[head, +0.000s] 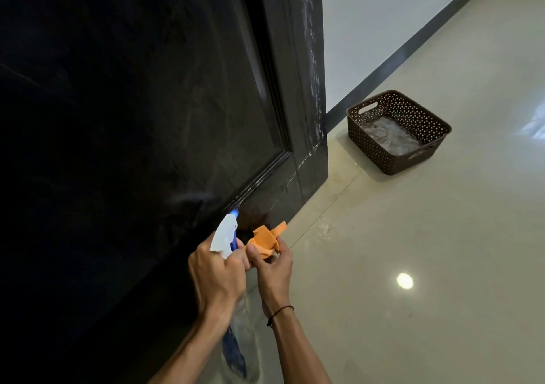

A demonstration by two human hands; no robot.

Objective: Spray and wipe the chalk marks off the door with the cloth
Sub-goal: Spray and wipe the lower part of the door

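Glossy beige floor tiles (413, 236) meet a chalk-streaked black panelled door (206, 103); left hand (216, 277) grips a white-and-blue spray bottle (225, 236), right hand (274, 268) pinches a crumpled orange cloth (265, 237).

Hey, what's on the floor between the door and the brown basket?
Nothing stands there. In the head view, the stretch between the door and the basket is bare glossy floor, with only a tile joint and a faint wet-looking sheen.
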